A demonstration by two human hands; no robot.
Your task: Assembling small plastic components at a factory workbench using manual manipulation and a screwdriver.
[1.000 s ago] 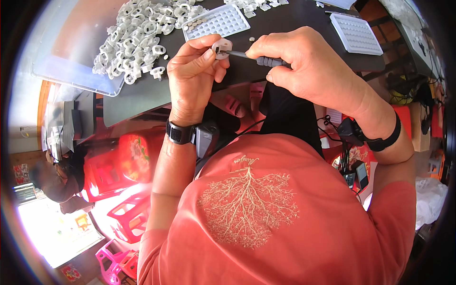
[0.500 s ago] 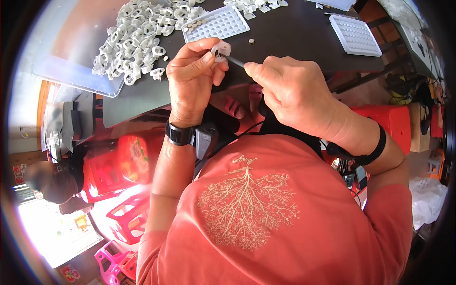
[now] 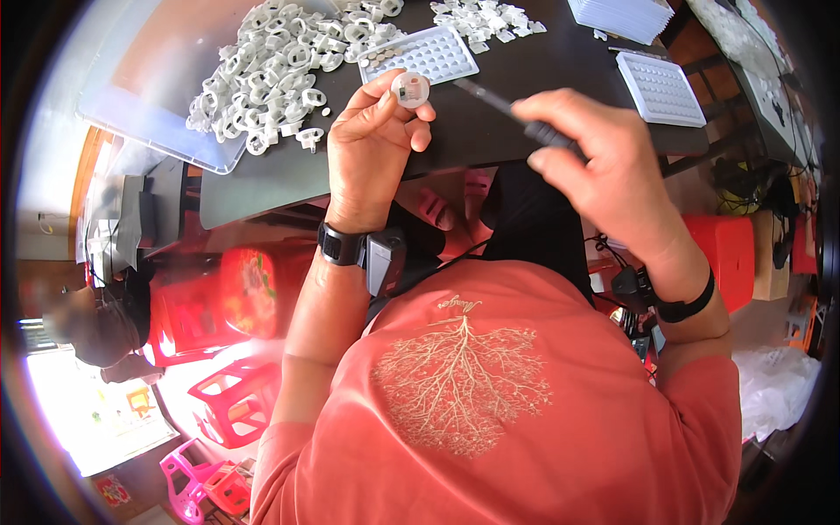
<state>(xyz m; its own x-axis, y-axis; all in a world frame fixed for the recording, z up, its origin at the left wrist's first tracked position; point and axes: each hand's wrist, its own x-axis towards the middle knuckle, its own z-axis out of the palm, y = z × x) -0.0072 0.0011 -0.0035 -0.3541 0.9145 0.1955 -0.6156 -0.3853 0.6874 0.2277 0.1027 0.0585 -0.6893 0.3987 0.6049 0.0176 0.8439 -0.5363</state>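
Between the thumb and fingers of my left hand [image 3: 369, 140] is a small round white plastic part [image 3: 410, 90], its flat face turned up with some dark detail on it. My right hand [image 3: 599, 149] grips the dark handle of a screwdriver [image 3: 553, 136]; its thin shaft points left toward the part, with the tip apart from it. Just beyond my left hand lies a white tray with rows of pockets [image 3: 446, 57], several of them at its left end filled with small round discs [image 3: 382, 57].
A big heap of white plastic rings [image 3: 262, 74] covers the table's [image 3: 490, 140] left side, by a clear plastic bin [image 3: 206, 150]. Small white pieces [image 3: 486, 19] lie at the far middle. A second pocketed tray [image 3: 661, 89] and a stack of white trays [image 3: 621, 16] are at right.
My right hand has drawn the screwdriver back to the right, off the white part. My left hand still holds the part, now with its face turned more upward.
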